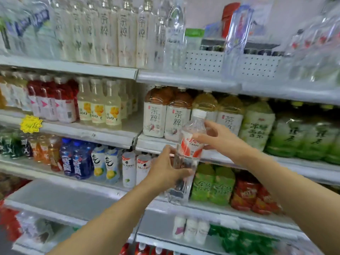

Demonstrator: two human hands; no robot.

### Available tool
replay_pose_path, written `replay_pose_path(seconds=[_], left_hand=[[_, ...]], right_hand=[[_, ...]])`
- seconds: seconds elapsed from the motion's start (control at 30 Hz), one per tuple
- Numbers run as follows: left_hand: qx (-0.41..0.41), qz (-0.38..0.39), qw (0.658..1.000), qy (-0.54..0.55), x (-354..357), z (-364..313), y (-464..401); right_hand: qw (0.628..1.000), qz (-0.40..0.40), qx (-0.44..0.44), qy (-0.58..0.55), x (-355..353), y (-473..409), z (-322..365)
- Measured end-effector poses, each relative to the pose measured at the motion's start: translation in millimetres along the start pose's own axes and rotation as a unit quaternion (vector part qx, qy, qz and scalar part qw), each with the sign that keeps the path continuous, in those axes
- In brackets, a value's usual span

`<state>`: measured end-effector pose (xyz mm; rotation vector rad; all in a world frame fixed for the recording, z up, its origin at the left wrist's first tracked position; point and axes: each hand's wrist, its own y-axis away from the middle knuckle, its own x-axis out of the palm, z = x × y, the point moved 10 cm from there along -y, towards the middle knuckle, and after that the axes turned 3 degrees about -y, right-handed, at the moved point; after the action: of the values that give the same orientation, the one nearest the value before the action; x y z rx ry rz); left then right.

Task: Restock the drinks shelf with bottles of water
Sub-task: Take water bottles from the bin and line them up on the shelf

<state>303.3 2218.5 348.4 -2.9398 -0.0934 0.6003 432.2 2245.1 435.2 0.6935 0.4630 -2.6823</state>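
Between the two raised hands, in front of the shelving, sits the water bottle (190, 144): clear plastic, white cap up, red-and-white label at mid-body. Its long axis runs near upright, the cap tipped slightly to the right and away, the base lower and toward the person.

Left hand (165, 167): fingers curled round the lower body of the bottle, below the label. Right hand (219, 138): thumb and fingers wrap the shoulder and upper label from the right side. Both hands hold it; neither is free. The bottle is in the air and touches no shelf.

Relation that matters: every shelf lies beyond the bottle, so the placing motion is forward, base first. The right hand is nearer the cap and steers tilt; the left carries the base.

Shelves and contents:
- Top right shelf (187, 80): a few clear water bottles (174, 39) stand beside perforated white dividers (204, 61); much of this bay looks unfilled. Judgement: likely the target, well above the current grip.
- Top left: tall pale tea bottles (127, 34), packed tight.
- Second tier right: large tea jugs (156, 113), directly behind the held bottle.
- Lower left shelf (60, 197): bare surface showing.

Fine print on labels is too blurred to read.
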Motion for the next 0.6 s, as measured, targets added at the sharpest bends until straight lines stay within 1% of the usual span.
replay_pose_path(seconds=[0.17, 0.3, 0.37, 0.6], left_hand=[[0.037, 0.017, 0.998, 0.045, 48.6, -74.6, -27.4], [0.082, 0.024, 0.995, 0.045, 85.6, -140.8, -44.2], [0.093, 0.024, 0.994, 0.055, 104.7, -170.4, -54.3], [0.141, 0.013, 0.988, 0.066, 161.3, -271.2, -90.9]], right_hand=[[0.991, -0.130, -0.032, 0.031, -111.4, 23.0, 9.1], [0.975, -0.202, -0.044, 0.076, -193.5, 40.6, 2.2], [0.967, -0.227, -0.047, 0.102, -230.7, 48.5, -3.3], [0.944, -0.262, -0.038, 0.196, -342.5, 58.2, -31.5]])
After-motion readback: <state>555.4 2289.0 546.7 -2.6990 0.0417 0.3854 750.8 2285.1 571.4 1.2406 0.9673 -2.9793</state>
